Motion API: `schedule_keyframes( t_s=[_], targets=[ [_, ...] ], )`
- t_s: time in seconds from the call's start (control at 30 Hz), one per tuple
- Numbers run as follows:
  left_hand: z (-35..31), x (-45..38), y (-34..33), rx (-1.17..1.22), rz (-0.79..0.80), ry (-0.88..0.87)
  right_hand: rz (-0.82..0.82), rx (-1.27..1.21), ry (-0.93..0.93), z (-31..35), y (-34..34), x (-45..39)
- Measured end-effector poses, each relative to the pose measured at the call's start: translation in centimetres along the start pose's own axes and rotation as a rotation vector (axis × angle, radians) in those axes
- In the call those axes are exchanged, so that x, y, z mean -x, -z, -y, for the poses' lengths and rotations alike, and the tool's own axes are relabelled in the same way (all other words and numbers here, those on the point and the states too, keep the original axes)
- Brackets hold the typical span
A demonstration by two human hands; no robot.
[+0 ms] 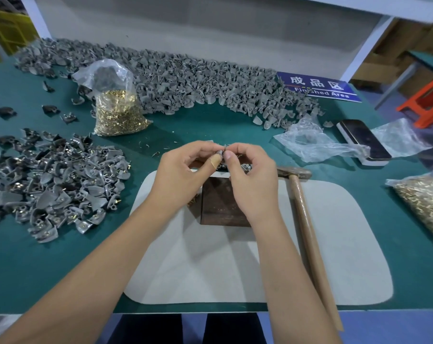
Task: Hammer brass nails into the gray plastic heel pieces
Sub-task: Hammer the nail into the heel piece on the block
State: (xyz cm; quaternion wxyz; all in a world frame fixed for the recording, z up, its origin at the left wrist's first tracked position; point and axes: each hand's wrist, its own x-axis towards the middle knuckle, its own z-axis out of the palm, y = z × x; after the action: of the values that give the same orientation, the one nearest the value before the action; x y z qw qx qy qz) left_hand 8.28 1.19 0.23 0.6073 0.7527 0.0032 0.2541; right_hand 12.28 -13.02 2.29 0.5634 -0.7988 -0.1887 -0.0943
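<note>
At ten o'clock, a clear crinkled bag [118,112] holds brass nails. At centre, your left hand [183,170] and right hand [250,175] pinch one small gray heel piece [219,153] above the dark block [222,202]. Wooden-handled hammer [307,219] lies at three o'clock.

One readable sign, on the table's far right.
Blue sign [321,86] lying flat on the green table [210,122], beside the long heap of gray heel pieces [185,78]; three large white Chinese characters, "成品区", across the top; below, smaller white English, "Finished Area", the middle letters of the first word partly covered by heel pieces. No other legible text, brand or number anywhere: phone [364,141] screen dark, bags unmarked.
</note>
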Motion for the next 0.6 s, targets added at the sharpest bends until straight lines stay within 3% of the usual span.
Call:
schedule_keyframes(
  t_s=[0.6],
  targets=[
    [-0.10,0.12,-0.33,-0.115,-0.112,-0.088,0.012,0.115,0.074,0.45,-0.44,0.45]
  ],
)
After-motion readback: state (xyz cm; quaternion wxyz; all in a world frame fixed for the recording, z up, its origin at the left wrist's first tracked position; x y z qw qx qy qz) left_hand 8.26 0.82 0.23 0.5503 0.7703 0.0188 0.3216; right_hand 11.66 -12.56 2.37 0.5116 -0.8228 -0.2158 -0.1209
